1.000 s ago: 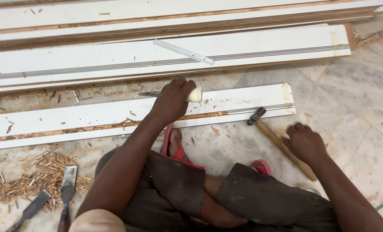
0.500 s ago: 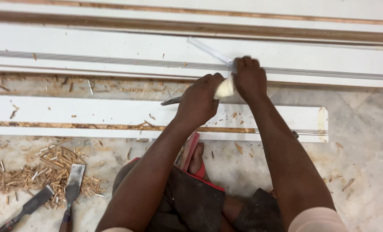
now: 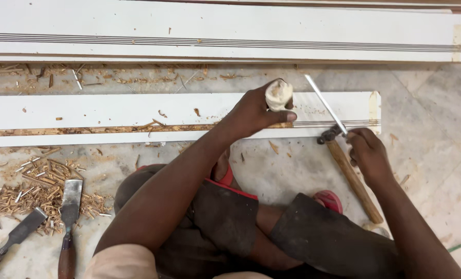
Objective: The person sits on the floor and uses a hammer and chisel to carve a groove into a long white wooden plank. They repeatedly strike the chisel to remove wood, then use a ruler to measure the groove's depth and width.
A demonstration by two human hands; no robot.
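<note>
at the far left i see a chisel (image 3: 13,238) lying on the floor (image 3: 437,108), and just beside it a second chisel (image 3: 69,222) with its blade on a heap of shavings (image 3: 29,188). above them a white board (image 3: 111,111) runs across, with a splintered groove along its lower part; a longer white board (image 3: 230,31) lies beyond it, nearer the top. my left hand (image 3: 256,111) is over the near board, fingers wrapped tight around a pale wooden handle (image 3: 278,94) (its butt end faces up at me; i cannot see what is under the fist). just to the right a thin metal blade (image 3: 323,103) slants across the board's end, its lower end held in the fingers of my right hand (image 3: 367,155), which are pinched closed on it. that hand sits right at the head of a hammer (image 3: 349,170), which lies on the floor with its wooden shaft pointing down and right; whether the hand touches it i cannot tell. below, my folded knees and a red sandal (image 3: 328,199) fill the bottom.
</note>
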